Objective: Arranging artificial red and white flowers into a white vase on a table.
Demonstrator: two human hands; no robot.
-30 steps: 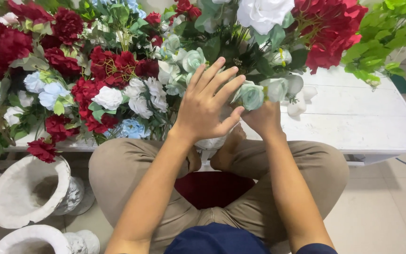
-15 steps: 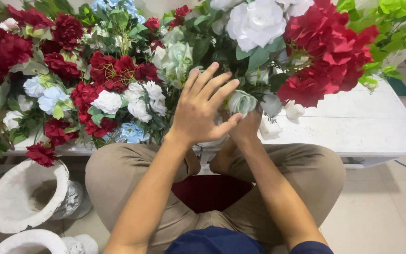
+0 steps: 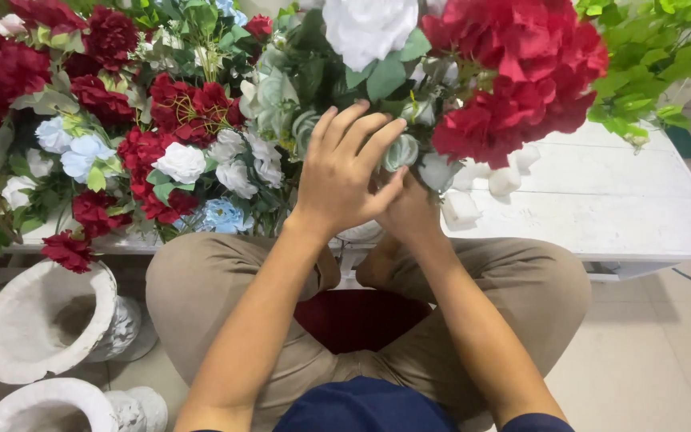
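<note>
While the person sits cross-legged at the bottom of the frame, both hands reach up into the flower arrangement [image 3: 297,104] at the centre. The left hand [image 3: 349,172] lies flat with fingers spread and straight, its palm pressed against the pale green foliage, grasping nothing. The right hand [image 3: 411,210] sits just behind and below it, mostly covered by the left; whether its fingers are curled around a stem I cannot tell. A white rose [image 3: 365,28] stands at the top centre just above the hands, and a cluster of red blooms [image 3: 513,88] hangs at the upper right, close beside them. Dark red, white and pale blue flowers fill the upper left. A white wooden table [image 3: 601,208] stretches to the right. Two white stone urns [image 3: 41,320] stand at the lower left.
</note>
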